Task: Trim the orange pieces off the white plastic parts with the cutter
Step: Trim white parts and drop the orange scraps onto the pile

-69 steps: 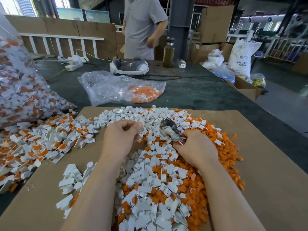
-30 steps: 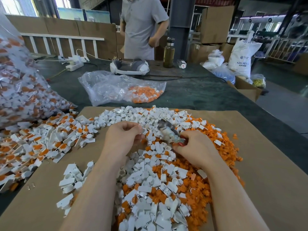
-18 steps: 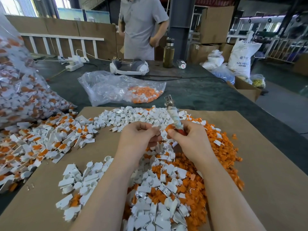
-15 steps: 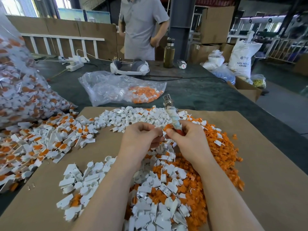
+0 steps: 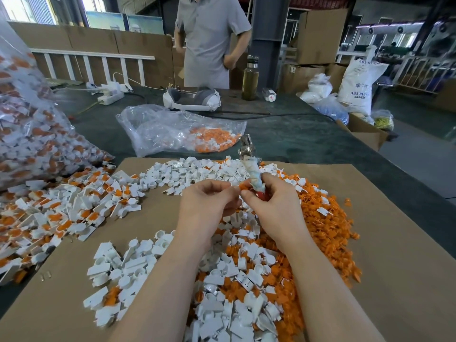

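My right hand [image 5: 276,206] grips the cutter [image 5: 250,166], a tape-wrapped tool with red handles and metal jaws pointing up and away. My left hand [image 5: 206,206] pinches a small white plastic part with an orange piece [image 5: 237,187] between thumb and fingers, right beside my right fingertips. Both hands hover over a mixed heap of white parts and orange pieces [image 5: 246,255] on the cardboard sheet [image 5: 394,243]. Untrimmed white-and-orange parts [image 5: 61,206] lie heaped at the left.
A big clear bag of untrimmed parts [image 5: 29,124] stands at far left. A smaller plastic bag with orange pieces [image 5: 180,132] lies beyond the cardboard. Headphones [image 5: 192,99], a bottle [image 5: 250,79] and a power strip [image 5: 111,95] sit farther back, where a person [image 5: 209,40] stands.
My hands rose from the heap and came together. The cutter swung from lying low over the pile to pointing upward. My left hand brought a part up to my right fingertips.
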A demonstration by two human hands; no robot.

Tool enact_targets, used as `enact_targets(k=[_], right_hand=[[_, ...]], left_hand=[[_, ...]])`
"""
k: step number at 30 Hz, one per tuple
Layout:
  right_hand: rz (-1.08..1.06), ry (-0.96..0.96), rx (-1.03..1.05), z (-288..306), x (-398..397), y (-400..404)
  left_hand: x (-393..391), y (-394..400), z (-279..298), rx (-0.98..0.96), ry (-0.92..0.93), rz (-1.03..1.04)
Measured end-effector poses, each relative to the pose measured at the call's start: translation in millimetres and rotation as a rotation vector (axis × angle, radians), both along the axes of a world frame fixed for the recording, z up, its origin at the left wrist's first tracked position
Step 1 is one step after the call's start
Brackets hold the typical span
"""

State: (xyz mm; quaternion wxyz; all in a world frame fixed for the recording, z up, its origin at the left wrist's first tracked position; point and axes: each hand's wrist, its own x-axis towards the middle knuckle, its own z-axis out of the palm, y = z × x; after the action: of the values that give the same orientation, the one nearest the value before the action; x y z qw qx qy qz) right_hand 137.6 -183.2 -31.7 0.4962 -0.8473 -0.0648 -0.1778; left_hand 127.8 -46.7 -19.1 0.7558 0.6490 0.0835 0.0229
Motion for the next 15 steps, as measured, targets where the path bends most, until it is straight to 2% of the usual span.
enact_targets(k=[8, 15], right_hand=[[-0.064, -0.067, -0.043, 0.5, -1.7, 3.1], [-0.085, -0.103, 0.077, 2.7, -3.6, 2.7]], left_hand=[[-2.0, -2.2, 1.1, -0.06, 0.033, -0.013], [-1.1, -1.6, -0.2, -0.128, 0.056, -0.001]])
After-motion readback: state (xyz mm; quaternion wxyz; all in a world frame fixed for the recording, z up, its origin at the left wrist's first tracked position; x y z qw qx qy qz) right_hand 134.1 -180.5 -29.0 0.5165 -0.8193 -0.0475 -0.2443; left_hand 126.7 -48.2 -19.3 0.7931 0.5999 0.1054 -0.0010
